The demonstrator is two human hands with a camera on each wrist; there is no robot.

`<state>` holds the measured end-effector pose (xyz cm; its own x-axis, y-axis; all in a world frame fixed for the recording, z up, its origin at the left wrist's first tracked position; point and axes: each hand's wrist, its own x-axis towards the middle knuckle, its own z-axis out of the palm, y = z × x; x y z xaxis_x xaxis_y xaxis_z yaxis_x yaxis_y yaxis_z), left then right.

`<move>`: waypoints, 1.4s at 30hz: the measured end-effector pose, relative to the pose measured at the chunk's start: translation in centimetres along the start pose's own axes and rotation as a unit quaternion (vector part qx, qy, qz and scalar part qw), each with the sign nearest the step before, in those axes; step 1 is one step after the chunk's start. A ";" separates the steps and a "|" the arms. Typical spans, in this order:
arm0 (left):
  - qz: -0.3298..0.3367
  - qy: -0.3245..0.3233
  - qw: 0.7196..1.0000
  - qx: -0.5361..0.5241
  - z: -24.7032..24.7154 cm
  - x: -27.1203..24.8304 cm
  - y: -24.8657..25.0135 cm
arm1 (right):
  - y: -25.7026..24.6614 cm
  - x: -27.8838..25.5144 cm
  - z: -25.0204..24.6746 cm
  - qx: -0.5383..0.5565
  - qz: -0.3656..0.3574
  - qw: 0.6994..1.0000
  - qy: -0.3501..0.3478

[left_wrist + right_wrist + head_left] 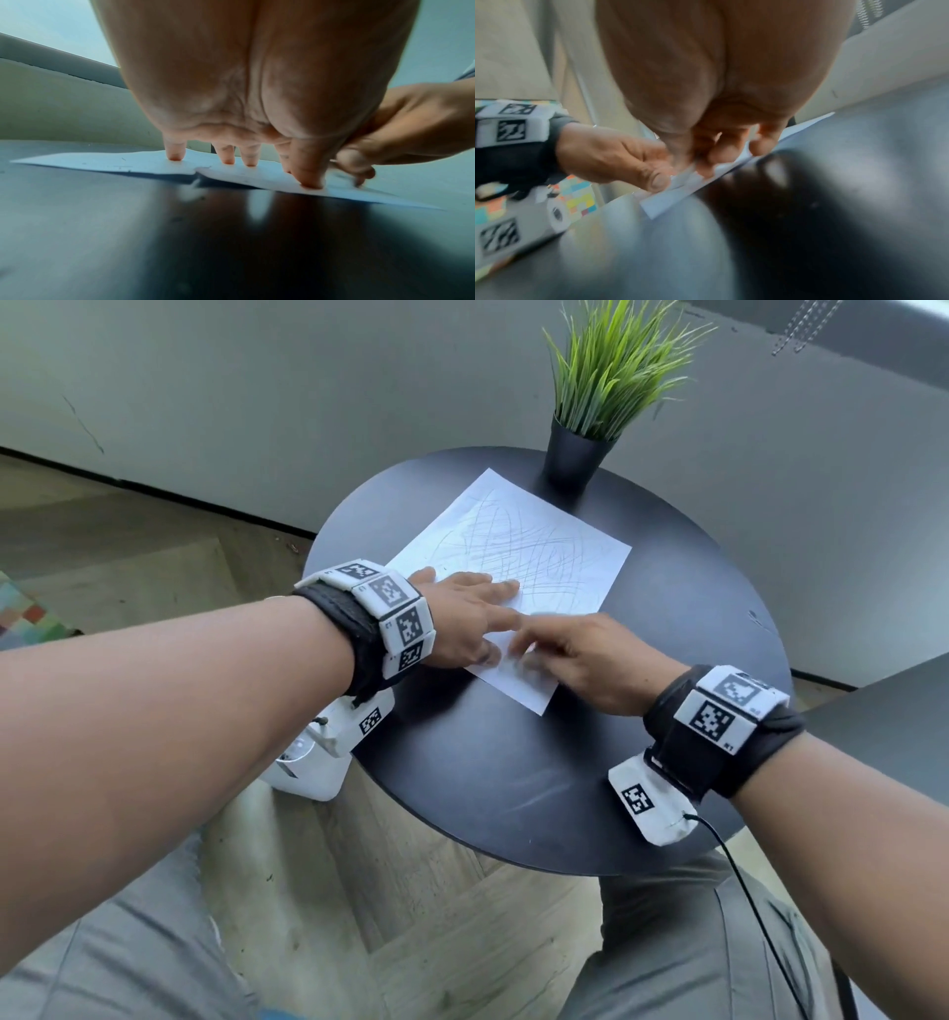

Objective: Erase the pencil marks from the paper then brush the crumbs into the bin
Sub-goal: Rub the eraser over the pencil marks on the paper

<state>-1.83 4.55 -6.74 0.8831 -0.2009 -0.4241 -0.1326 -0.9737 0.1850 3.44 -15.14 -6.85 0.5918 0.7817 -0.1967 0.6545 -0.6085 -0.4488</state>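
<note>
A white sheet of paper (539,541) covered in grey pencil scribbles lies on the round black table (513,778). My left hand (462,613) lies flat on the sheet's near left part, and its spread fingertips (176,157) press the paper (102,164) down. My right hand (580,654) is just right of it over the sheet's near corner, blurred, its fingers curled. In the right wrist view those fingers (706,154) pinch a small white thing, apparently the eraser (686,174), against the paper (670,199). Next to it, the left hand's thumb (658,180) rests on the sheet.
A potted green grass plant (575,454) stands at the table's far edge, just beyond the paper. A white container (308,762) sits on the wood floor by the table's left side, partly behind my left wrist. The near half of the table shows bare black surface.
</note>
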 end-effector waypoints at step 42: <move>-0.031 -0.028 0.995 0.094 -1.9 0.8 1.1 | 3.6 -1.0 -3.2 -0.105 0.128 0.986 -0.005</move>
<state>-0.45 3.50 -5.17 0.8668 -0.1402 -0.4786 -0.1652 -0.9862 -0.0103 6.70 -18.57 -5.52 0.7464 0.5999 -0.2882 0.5681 -0.7999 -0.1936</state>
